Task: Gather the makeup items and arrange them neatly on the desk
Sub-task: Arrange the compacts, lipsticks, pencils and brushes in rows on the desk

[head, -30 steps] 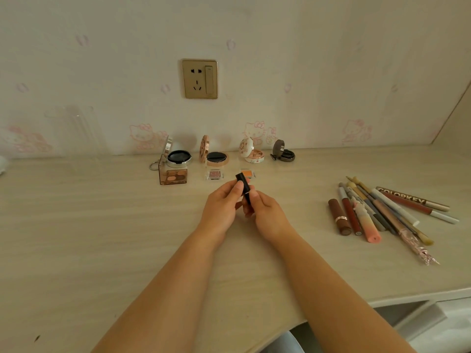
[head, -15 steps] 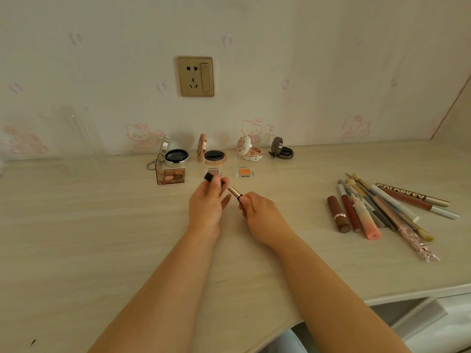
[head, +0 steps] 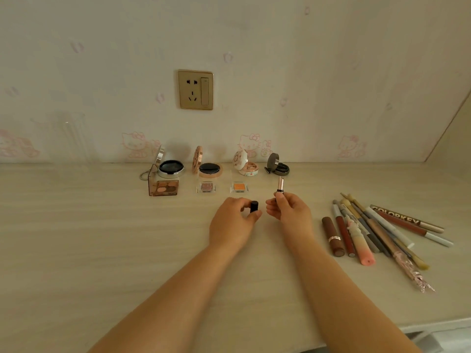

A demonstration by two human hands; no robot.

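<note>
My right hand [head: 290,211] holds an uncapped lipstick [head: 280,185] upright by its base, rose-gold tube pointing up. My left hand [head: 233,221] pinches the lipstick's black cap [head: 254,206] just left of it, above the desk [head: 102,238]. Behind them stands a row of open compacts: a silver one [head: 170,168], a rose-gold one [head: 209,169], a white patterned one [head: 246,165] and a dark one [head: 279,168]. In front of these lie an eyeshadow palette [head: 164,187] and two small eyeshadow pans [head: 207,187] [head: 239,186].
A pile of pencils, brushes and lip tubes [head: 377,230] lies on the right of the desk. A clear acrylic holder [head: 71,141] stands at the back left against the wall. A wall socket [head: 195,89] sits above the compacts. The desk's front edge runs at lower right.
The two hands pulled the black cap off the lipstick. The left hand carried the cap, the right hand moved right and turned the bare lipstick upright.
</note>
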